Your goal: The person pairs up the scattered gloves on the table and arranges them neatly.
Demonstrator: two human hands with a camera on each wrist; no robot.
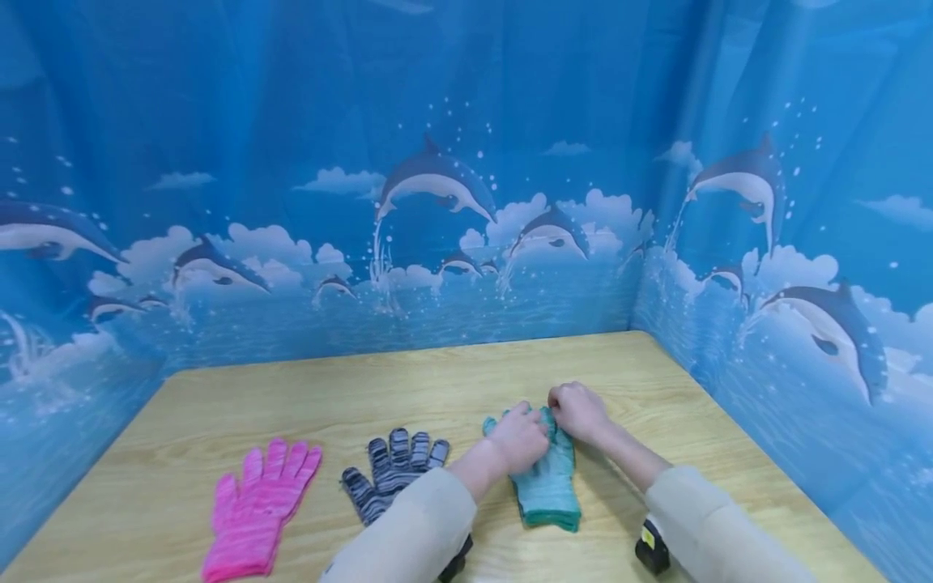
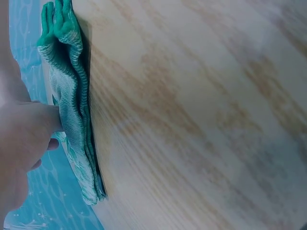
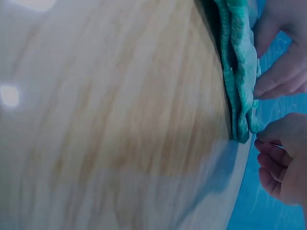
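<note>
A teal-green knitted glove [image 1: 548, 486] lies flat on the table, its darker green cuff toward the person. Over its finger end is my left hand [image 1: 519, 440], whose thumb and fingertips press on the upper layer. The left wrist view shows this hand [image 2: 29, 134] against the side of the glove [image 2: 72, 105], with the cuff opening at the top. My right hand [image 1: 578, 411] pinches a fingertip of the glove at its far end. In the right wrist view the right thumb and forefinger [image 3: 273, 132] meet at that tip, with the other fingers curled.
A black-and-grey striped glove [image 1: 397, 470] lies left of the green one, partly behind the left sleeve [image 1: 415, 526]. Farther left is a pink glove [image 1: 251, 510]. A blue dolphin-print curtain [image 1: 328, 162] stands along the wooden table's [image 1: 328, 389] back and sides.
</note>
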